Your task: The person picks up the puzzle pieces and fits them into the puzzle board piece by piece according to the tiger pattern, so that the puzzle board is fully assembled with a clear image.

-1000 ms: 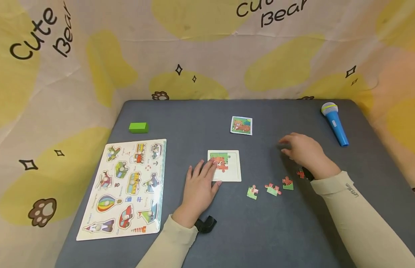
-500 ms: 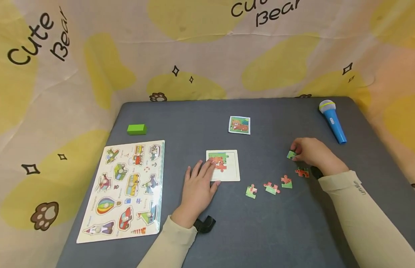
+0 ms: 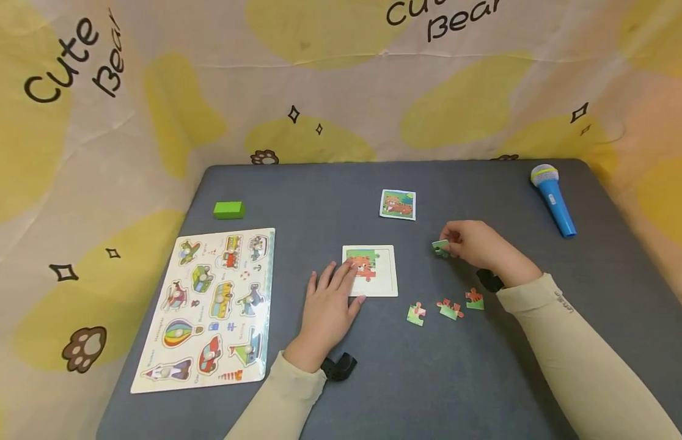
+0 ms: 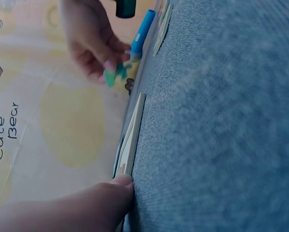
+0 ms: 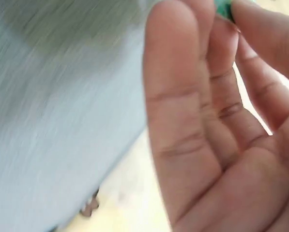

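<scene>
My left hand rests with its fingers spread on the left side of a white puzzle tray. In that tray, joined jigsaw pieces show part of an orange animal on green. Its thumb touches the tray's edge in the left wrist view. Right of the tray and above the table, my right hand pinches a green jigsaw piece between thumb and fingers. Only a bit of this piece shows in the right wrist view. Three loose jigsaw pieces lie in front of the right hand.
A small picture card with a tiger lies behind the tray. On the left are a vehicle peg-puzzle board and a green block. A blue toy microphone lies at the back right. Printed cloth walls surround the table.
My right hand has picked up the green jigsaw piece and carried it left toward the tray. A red piece near the right wrist is now hidden. The left hand stays put.
</scene>
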`<action>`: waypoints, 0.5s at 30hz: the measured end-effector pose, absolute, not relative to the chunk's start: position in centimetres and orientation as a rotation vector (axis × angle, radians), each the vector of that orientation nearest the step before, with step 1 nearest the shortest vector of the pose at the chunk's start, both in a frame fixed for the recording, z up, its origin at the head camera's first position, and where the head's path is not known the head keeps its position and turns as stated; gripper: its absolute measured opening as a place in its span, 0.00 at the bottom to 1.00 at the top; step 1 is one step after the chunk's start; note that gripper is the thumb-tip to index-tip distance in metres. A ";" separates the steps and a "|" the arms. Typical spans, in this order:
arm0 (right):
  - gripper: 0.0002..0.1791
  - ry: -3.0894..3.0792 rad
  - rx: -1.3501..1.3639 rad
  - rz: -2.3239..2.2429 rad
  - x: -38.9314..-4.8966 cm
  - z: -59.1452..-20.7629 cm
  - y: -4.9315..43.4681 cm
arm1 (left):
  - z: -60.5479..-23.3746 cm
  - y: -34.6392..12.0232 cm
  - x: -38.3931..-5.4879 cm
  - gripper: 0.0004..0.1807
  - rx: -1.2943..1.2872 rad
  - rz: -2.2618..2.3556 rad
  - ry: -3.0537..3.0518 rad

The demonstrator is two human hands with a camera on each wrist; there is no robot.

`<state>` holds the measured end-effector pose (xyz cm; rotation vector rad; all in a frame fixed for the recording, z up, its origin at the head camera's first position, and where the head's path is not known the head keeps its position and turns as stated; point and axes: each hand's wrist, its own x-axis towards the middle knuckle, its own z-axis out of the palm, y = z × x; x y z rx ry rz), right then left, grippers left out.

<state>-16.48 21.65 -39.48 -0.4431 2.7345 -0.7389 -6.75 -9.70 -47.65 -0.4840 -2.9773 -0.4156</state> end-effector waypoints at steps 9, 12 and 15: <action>0.08 2.675 -0.468 -0.856 -17.4 -40.0 14.7 | -47.6 -9.6 -7.0 0.36 -0.468 -0.409 -2.992; 0.06 2.637 -0.507 -0.818 -17.9 -40.6 13.3 | -47.8 -9.6 -7.0 0.36 -0.470 -0.398 -2.991; 0.05 2.622 -0.534 -0.781 -18.3 -41.3 12.6 | -47.8 -9.6 -7.0 0.36 -0.473 -0.391 -2.991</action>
